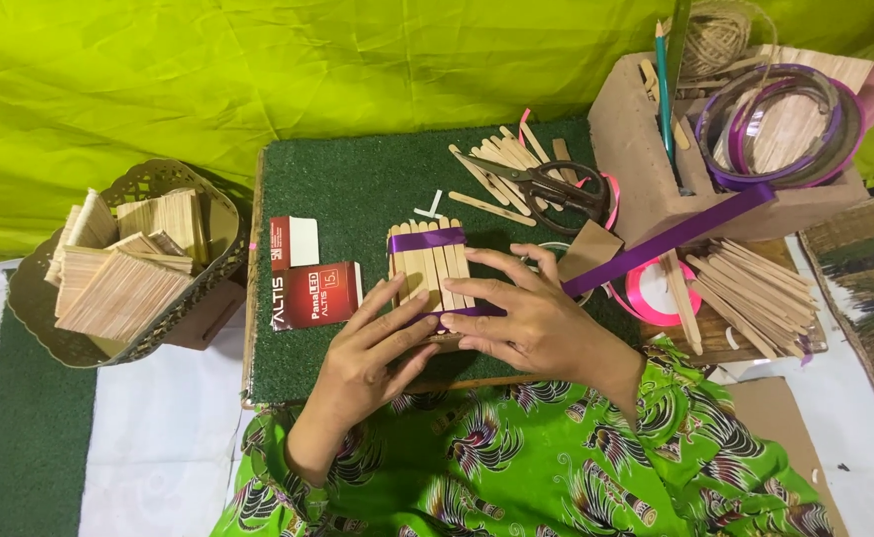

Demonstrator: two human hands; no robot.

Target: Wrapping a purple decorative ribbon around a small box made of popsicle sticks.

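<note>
A small panel of wooden craft sticks (429, 264) lies on a green turf mat (347, 189), with a purple ribbon band across its top. A long purple ribbon (676, 237) runs from the panel's lower edge up to the right. My left hand (377, 343) presses flat on the panel's lower left. Over the lower right part rests my right hand (526, 313), its fingers pinning the ribbon against the sticks.
Scissors (546, 184) and loose sticks (496, 169) lie behind the panel. Red small boxes (307, 283) sit to its left. A woven basket (128, 264) of stick panels stands far left. A cardboard organiser (656, 149) with ribbon rolls and more sticks (755, 283) are at right.
</note>
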